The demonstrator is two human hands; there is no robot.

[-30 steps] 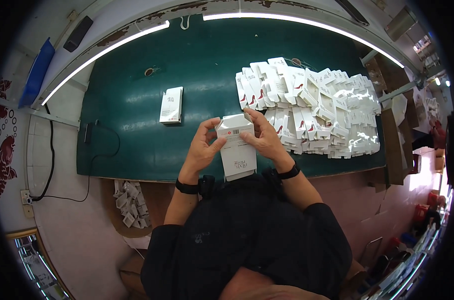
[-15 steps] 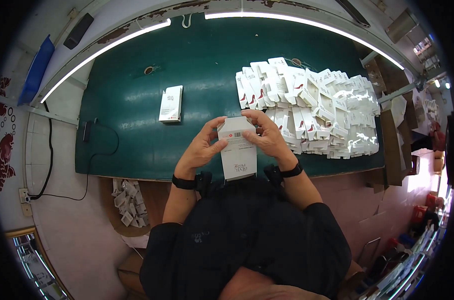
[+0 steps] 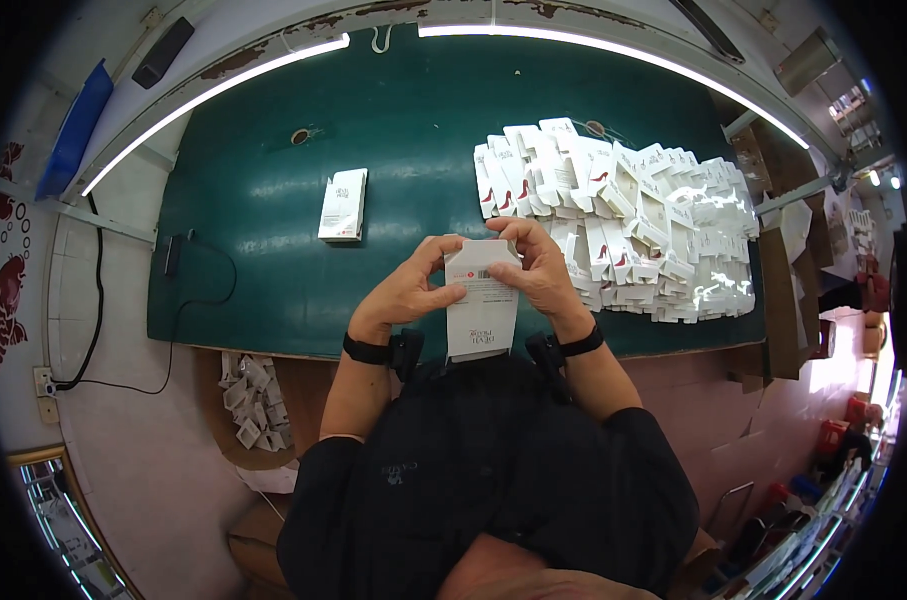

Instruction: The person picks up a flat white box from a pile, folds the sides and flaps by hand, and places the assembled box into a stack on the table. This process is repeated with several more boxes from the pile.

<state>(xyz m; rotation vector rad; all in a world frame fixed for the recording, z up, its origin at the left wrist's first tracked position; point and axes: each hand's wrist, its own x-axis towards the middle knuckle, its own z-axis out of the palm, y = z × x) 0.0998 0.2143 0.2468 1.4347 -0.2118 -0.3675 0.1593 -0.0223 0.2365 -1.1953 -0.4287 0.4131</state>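
Between both hands I hold a white printed carton [image 3: 480, 318] close to my body at the table's near edge. My left hand [image 3: 414, 284] grips its left side, thumb on the printed face. On the right side, my right hand [image 3: 536, 268] pinches it near the top flap, thumb lying on the face and index finger bent over the flap. Whether anything is inside the carton cannot be seen. Further off to the left, another white carton [image 3: 344, 205] lies alone on the green table [image 3: 243, 150].
A large overlapping heap of white cartons [image 3: 613, 215] with red shoe pictures covers the table's right side. Below the left front edge, a round bin [image 3: 213, 420] holds several white pieces. A black cable [image 3: 178, 310] runs along the left edge.
Both hands still hold the carton in nearly the same place. My right index finger has shifted slightly at the top flap. The whole view has moved a little.
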